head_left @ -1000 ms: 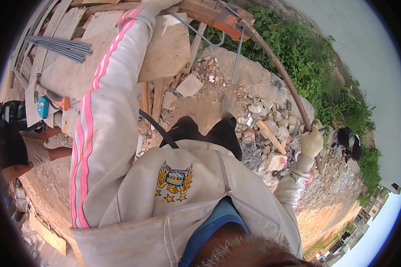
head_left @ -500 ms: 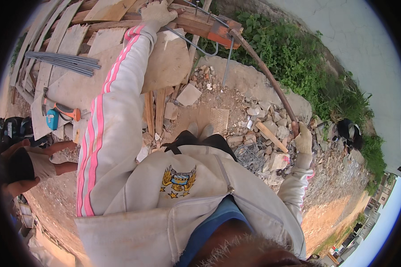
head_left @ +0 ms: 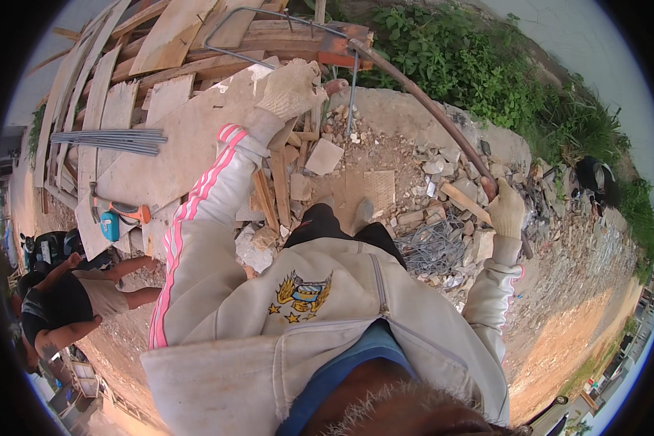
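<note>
Our right hand (head_left: 507, 209) grasps the brown bar (head_left: 430, 104) near its end, probably for leverage; the bent rod (head_left: 258, 9) lies just beyond our left hand (head_left: 291, 89), whose grip we cannot tell.

Off-white jacket (head_left: 218, 385), yellow-winged crest (head_left: 304, 289) and stars (head_left: 291, 318) left of its zip (head_left: 380, 283), pink-striped sleeves (head_left: 205, 211) either side of it, blue collar (head_left: 323, 378) at the zip's open top, dark trousers (head_left: 320, 225), cream knitted gloves (head_left: 291, 91)

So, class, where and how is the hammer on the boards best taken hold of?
Probably by the hammer's orange grip end, from the person's right: that end points right, the metal head lies left, and the blue case crowds the near side.
</note>
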Action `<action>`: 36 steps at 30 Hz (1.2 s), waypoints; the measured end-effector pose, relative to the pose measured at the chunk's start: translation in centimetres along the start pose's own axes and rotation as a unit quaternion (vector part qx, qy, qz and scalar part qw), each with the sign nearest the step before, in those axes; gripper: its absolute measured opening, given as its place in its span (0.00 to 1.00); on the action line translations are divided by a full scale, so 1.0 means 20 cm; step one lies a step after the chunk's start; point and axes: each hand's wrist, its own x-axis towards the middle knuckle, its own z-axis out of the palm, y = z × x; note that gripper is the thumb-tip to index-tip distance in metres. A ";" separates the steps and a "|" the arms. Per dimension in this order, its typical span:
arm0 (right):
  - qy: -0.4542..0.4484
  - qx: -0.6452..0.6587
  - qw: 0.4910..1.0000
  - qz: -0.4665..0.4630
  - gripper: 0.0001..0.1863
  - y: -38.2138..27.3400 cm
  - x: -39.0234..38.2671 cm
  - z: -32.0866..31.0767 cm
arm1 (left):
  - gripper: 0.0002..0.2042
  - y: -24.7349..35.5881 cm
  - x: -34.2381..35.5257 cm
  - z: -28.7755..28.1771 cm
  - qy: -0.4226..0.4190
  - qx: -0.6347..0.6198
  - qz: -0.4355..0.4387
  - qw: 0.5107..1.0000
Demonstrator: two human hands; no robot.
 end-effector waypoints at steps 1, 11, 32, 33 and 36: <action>-0.007 -0.006 1.000 0.008 0.18 -0.02 -0.01 -0.01 | 0.36 0.08 -0.03 0.01 0.003 0.012 0.036 0.999; -0.045 -0.016 0.994 0.102 0.18 -0.21 -0.20 -0.05 | 0.19 0.14 -0.05 0.01 -0.018 -0.003 0.043 0.999; -0.027 -0.020 0.996 0.084 0.26 -0.33 -0.25 -0.18 | 0.17 0.07 -0.05 0.05 -0.012 -0.053 0.084 0.995; -0.019 -0.032 0.997 0.073 0.25 -0.33 -0.24 -0.20 | 0.17 0.07 -0.05 0.04 -0.018 -0.051 0.083 0.995; -0.035 -0.050 0.996 0.069 0.24 -0.31 -0.21 -0.29 | 0.17 0.08 -0.04 0.03 -0.025 -0.047 0.081 0.995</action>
